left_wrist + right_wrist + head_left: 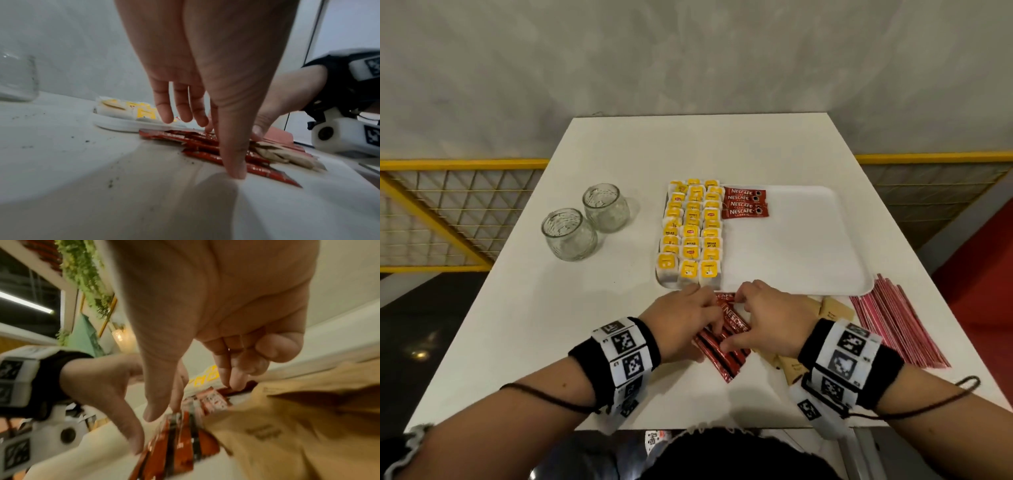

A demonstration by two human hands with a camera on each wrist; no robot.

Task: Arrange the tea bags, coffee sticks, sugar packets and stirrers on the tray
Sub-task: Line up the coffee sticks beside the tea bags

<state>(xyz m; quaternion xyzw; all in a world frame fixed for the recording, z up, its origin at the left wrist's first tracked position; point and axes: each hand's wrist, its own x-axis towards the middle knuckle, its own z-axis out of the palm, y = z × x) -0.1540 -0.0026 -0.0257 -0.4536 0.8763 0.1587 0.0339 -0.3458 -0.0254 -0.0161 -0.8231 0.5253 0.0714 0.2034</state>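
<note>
Both hands, the left (681, 320) with fingers spread and the right (767, 317) curled, touch the coffee sticks (726, 339) without a plain grip; square them before lifting to the tray (808, 270).

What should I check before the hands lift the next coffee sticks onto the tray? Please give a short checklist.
1. Free space on the tray beside the four coffee sticks already laid: ok.
2. Both hands at the loose coffee sticks: ok, left hand and right hand touch the pile.
3. Firm grip on sticks: cannot tell.
4. Tea bags in tidy rows: ok.
5. Sugar packets and stirrers on the tray: not ok, both lie on the table.
</note>
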